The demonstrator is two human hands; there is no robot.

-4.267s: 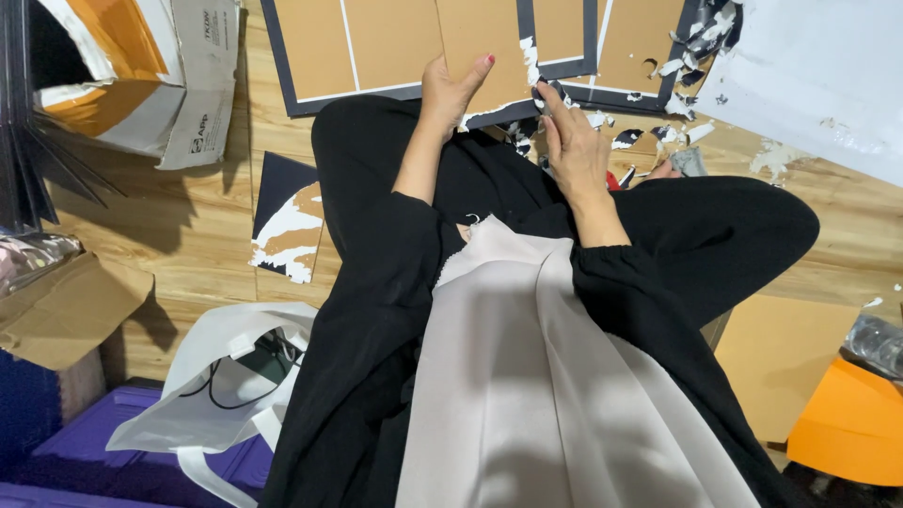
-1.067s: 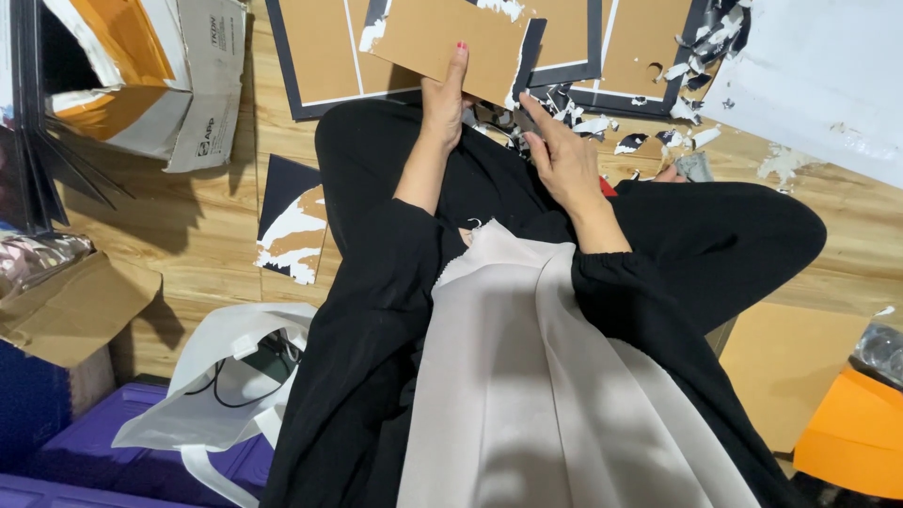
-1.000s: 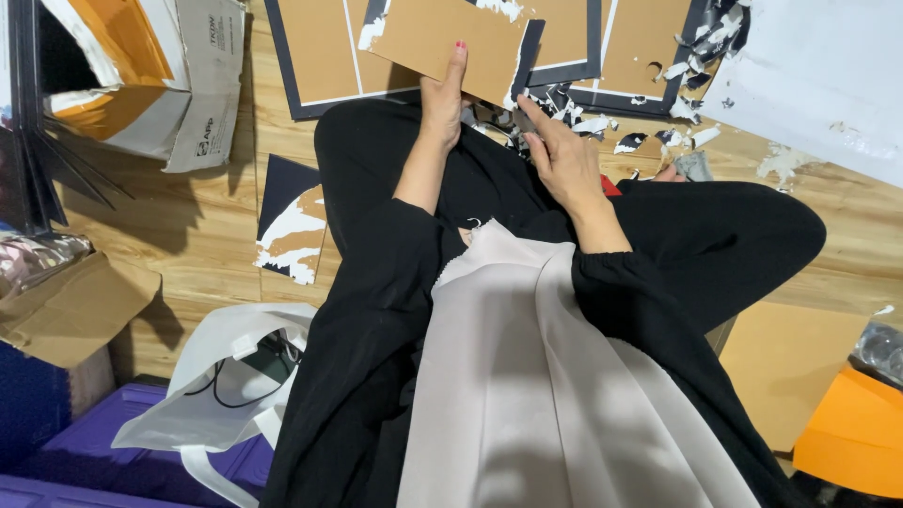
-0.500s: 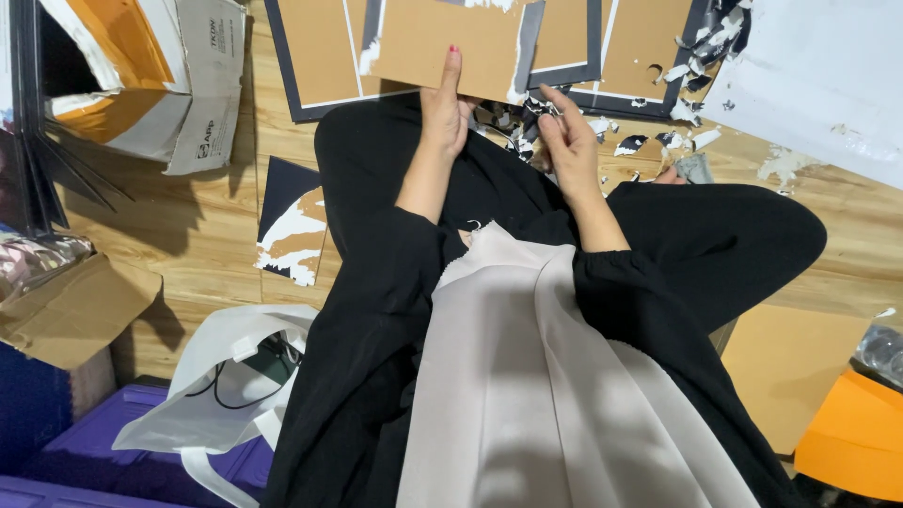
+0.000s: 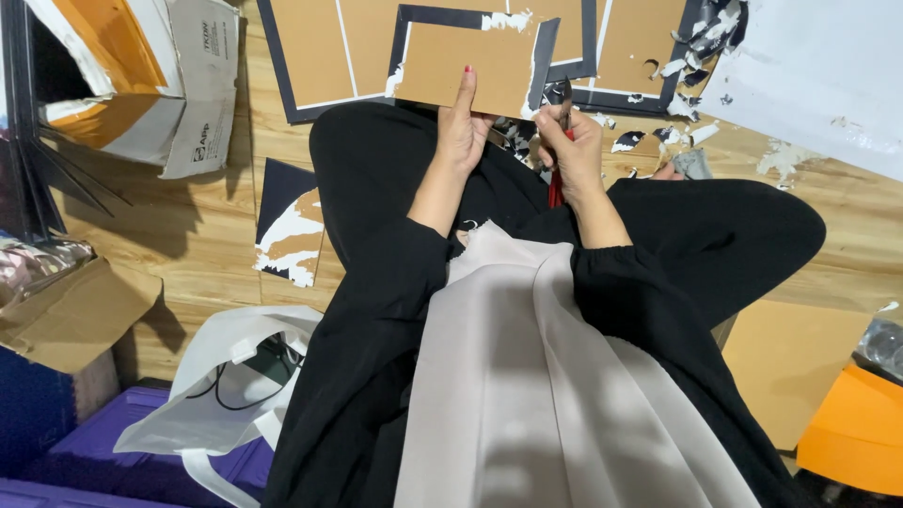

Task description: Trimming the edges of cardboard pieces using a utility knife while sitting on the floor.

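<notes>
Wooden floor; left hand gripping raised cardboard panel; right hand now fisted on red-handled tool.

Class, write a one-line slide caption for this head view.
Left hand holds a brown cardboard panel with black edging; right hand grips a red-handled tool.

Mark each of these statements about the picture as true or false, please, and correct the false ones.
1. The left hand holds a brown cardboard piece with dark edging. True.
2. The right hand is empty. False: it grips a tool with a red handle.
3. A white plastic bag lies on the floor at the person's left. True.
4. The cardboard piece lies flat on the orange box. False: it is held up over the lap, in front of the larger brown panels on the wooden floor.
5. Torn paper scraps lie near the right hand. True.
</notes>
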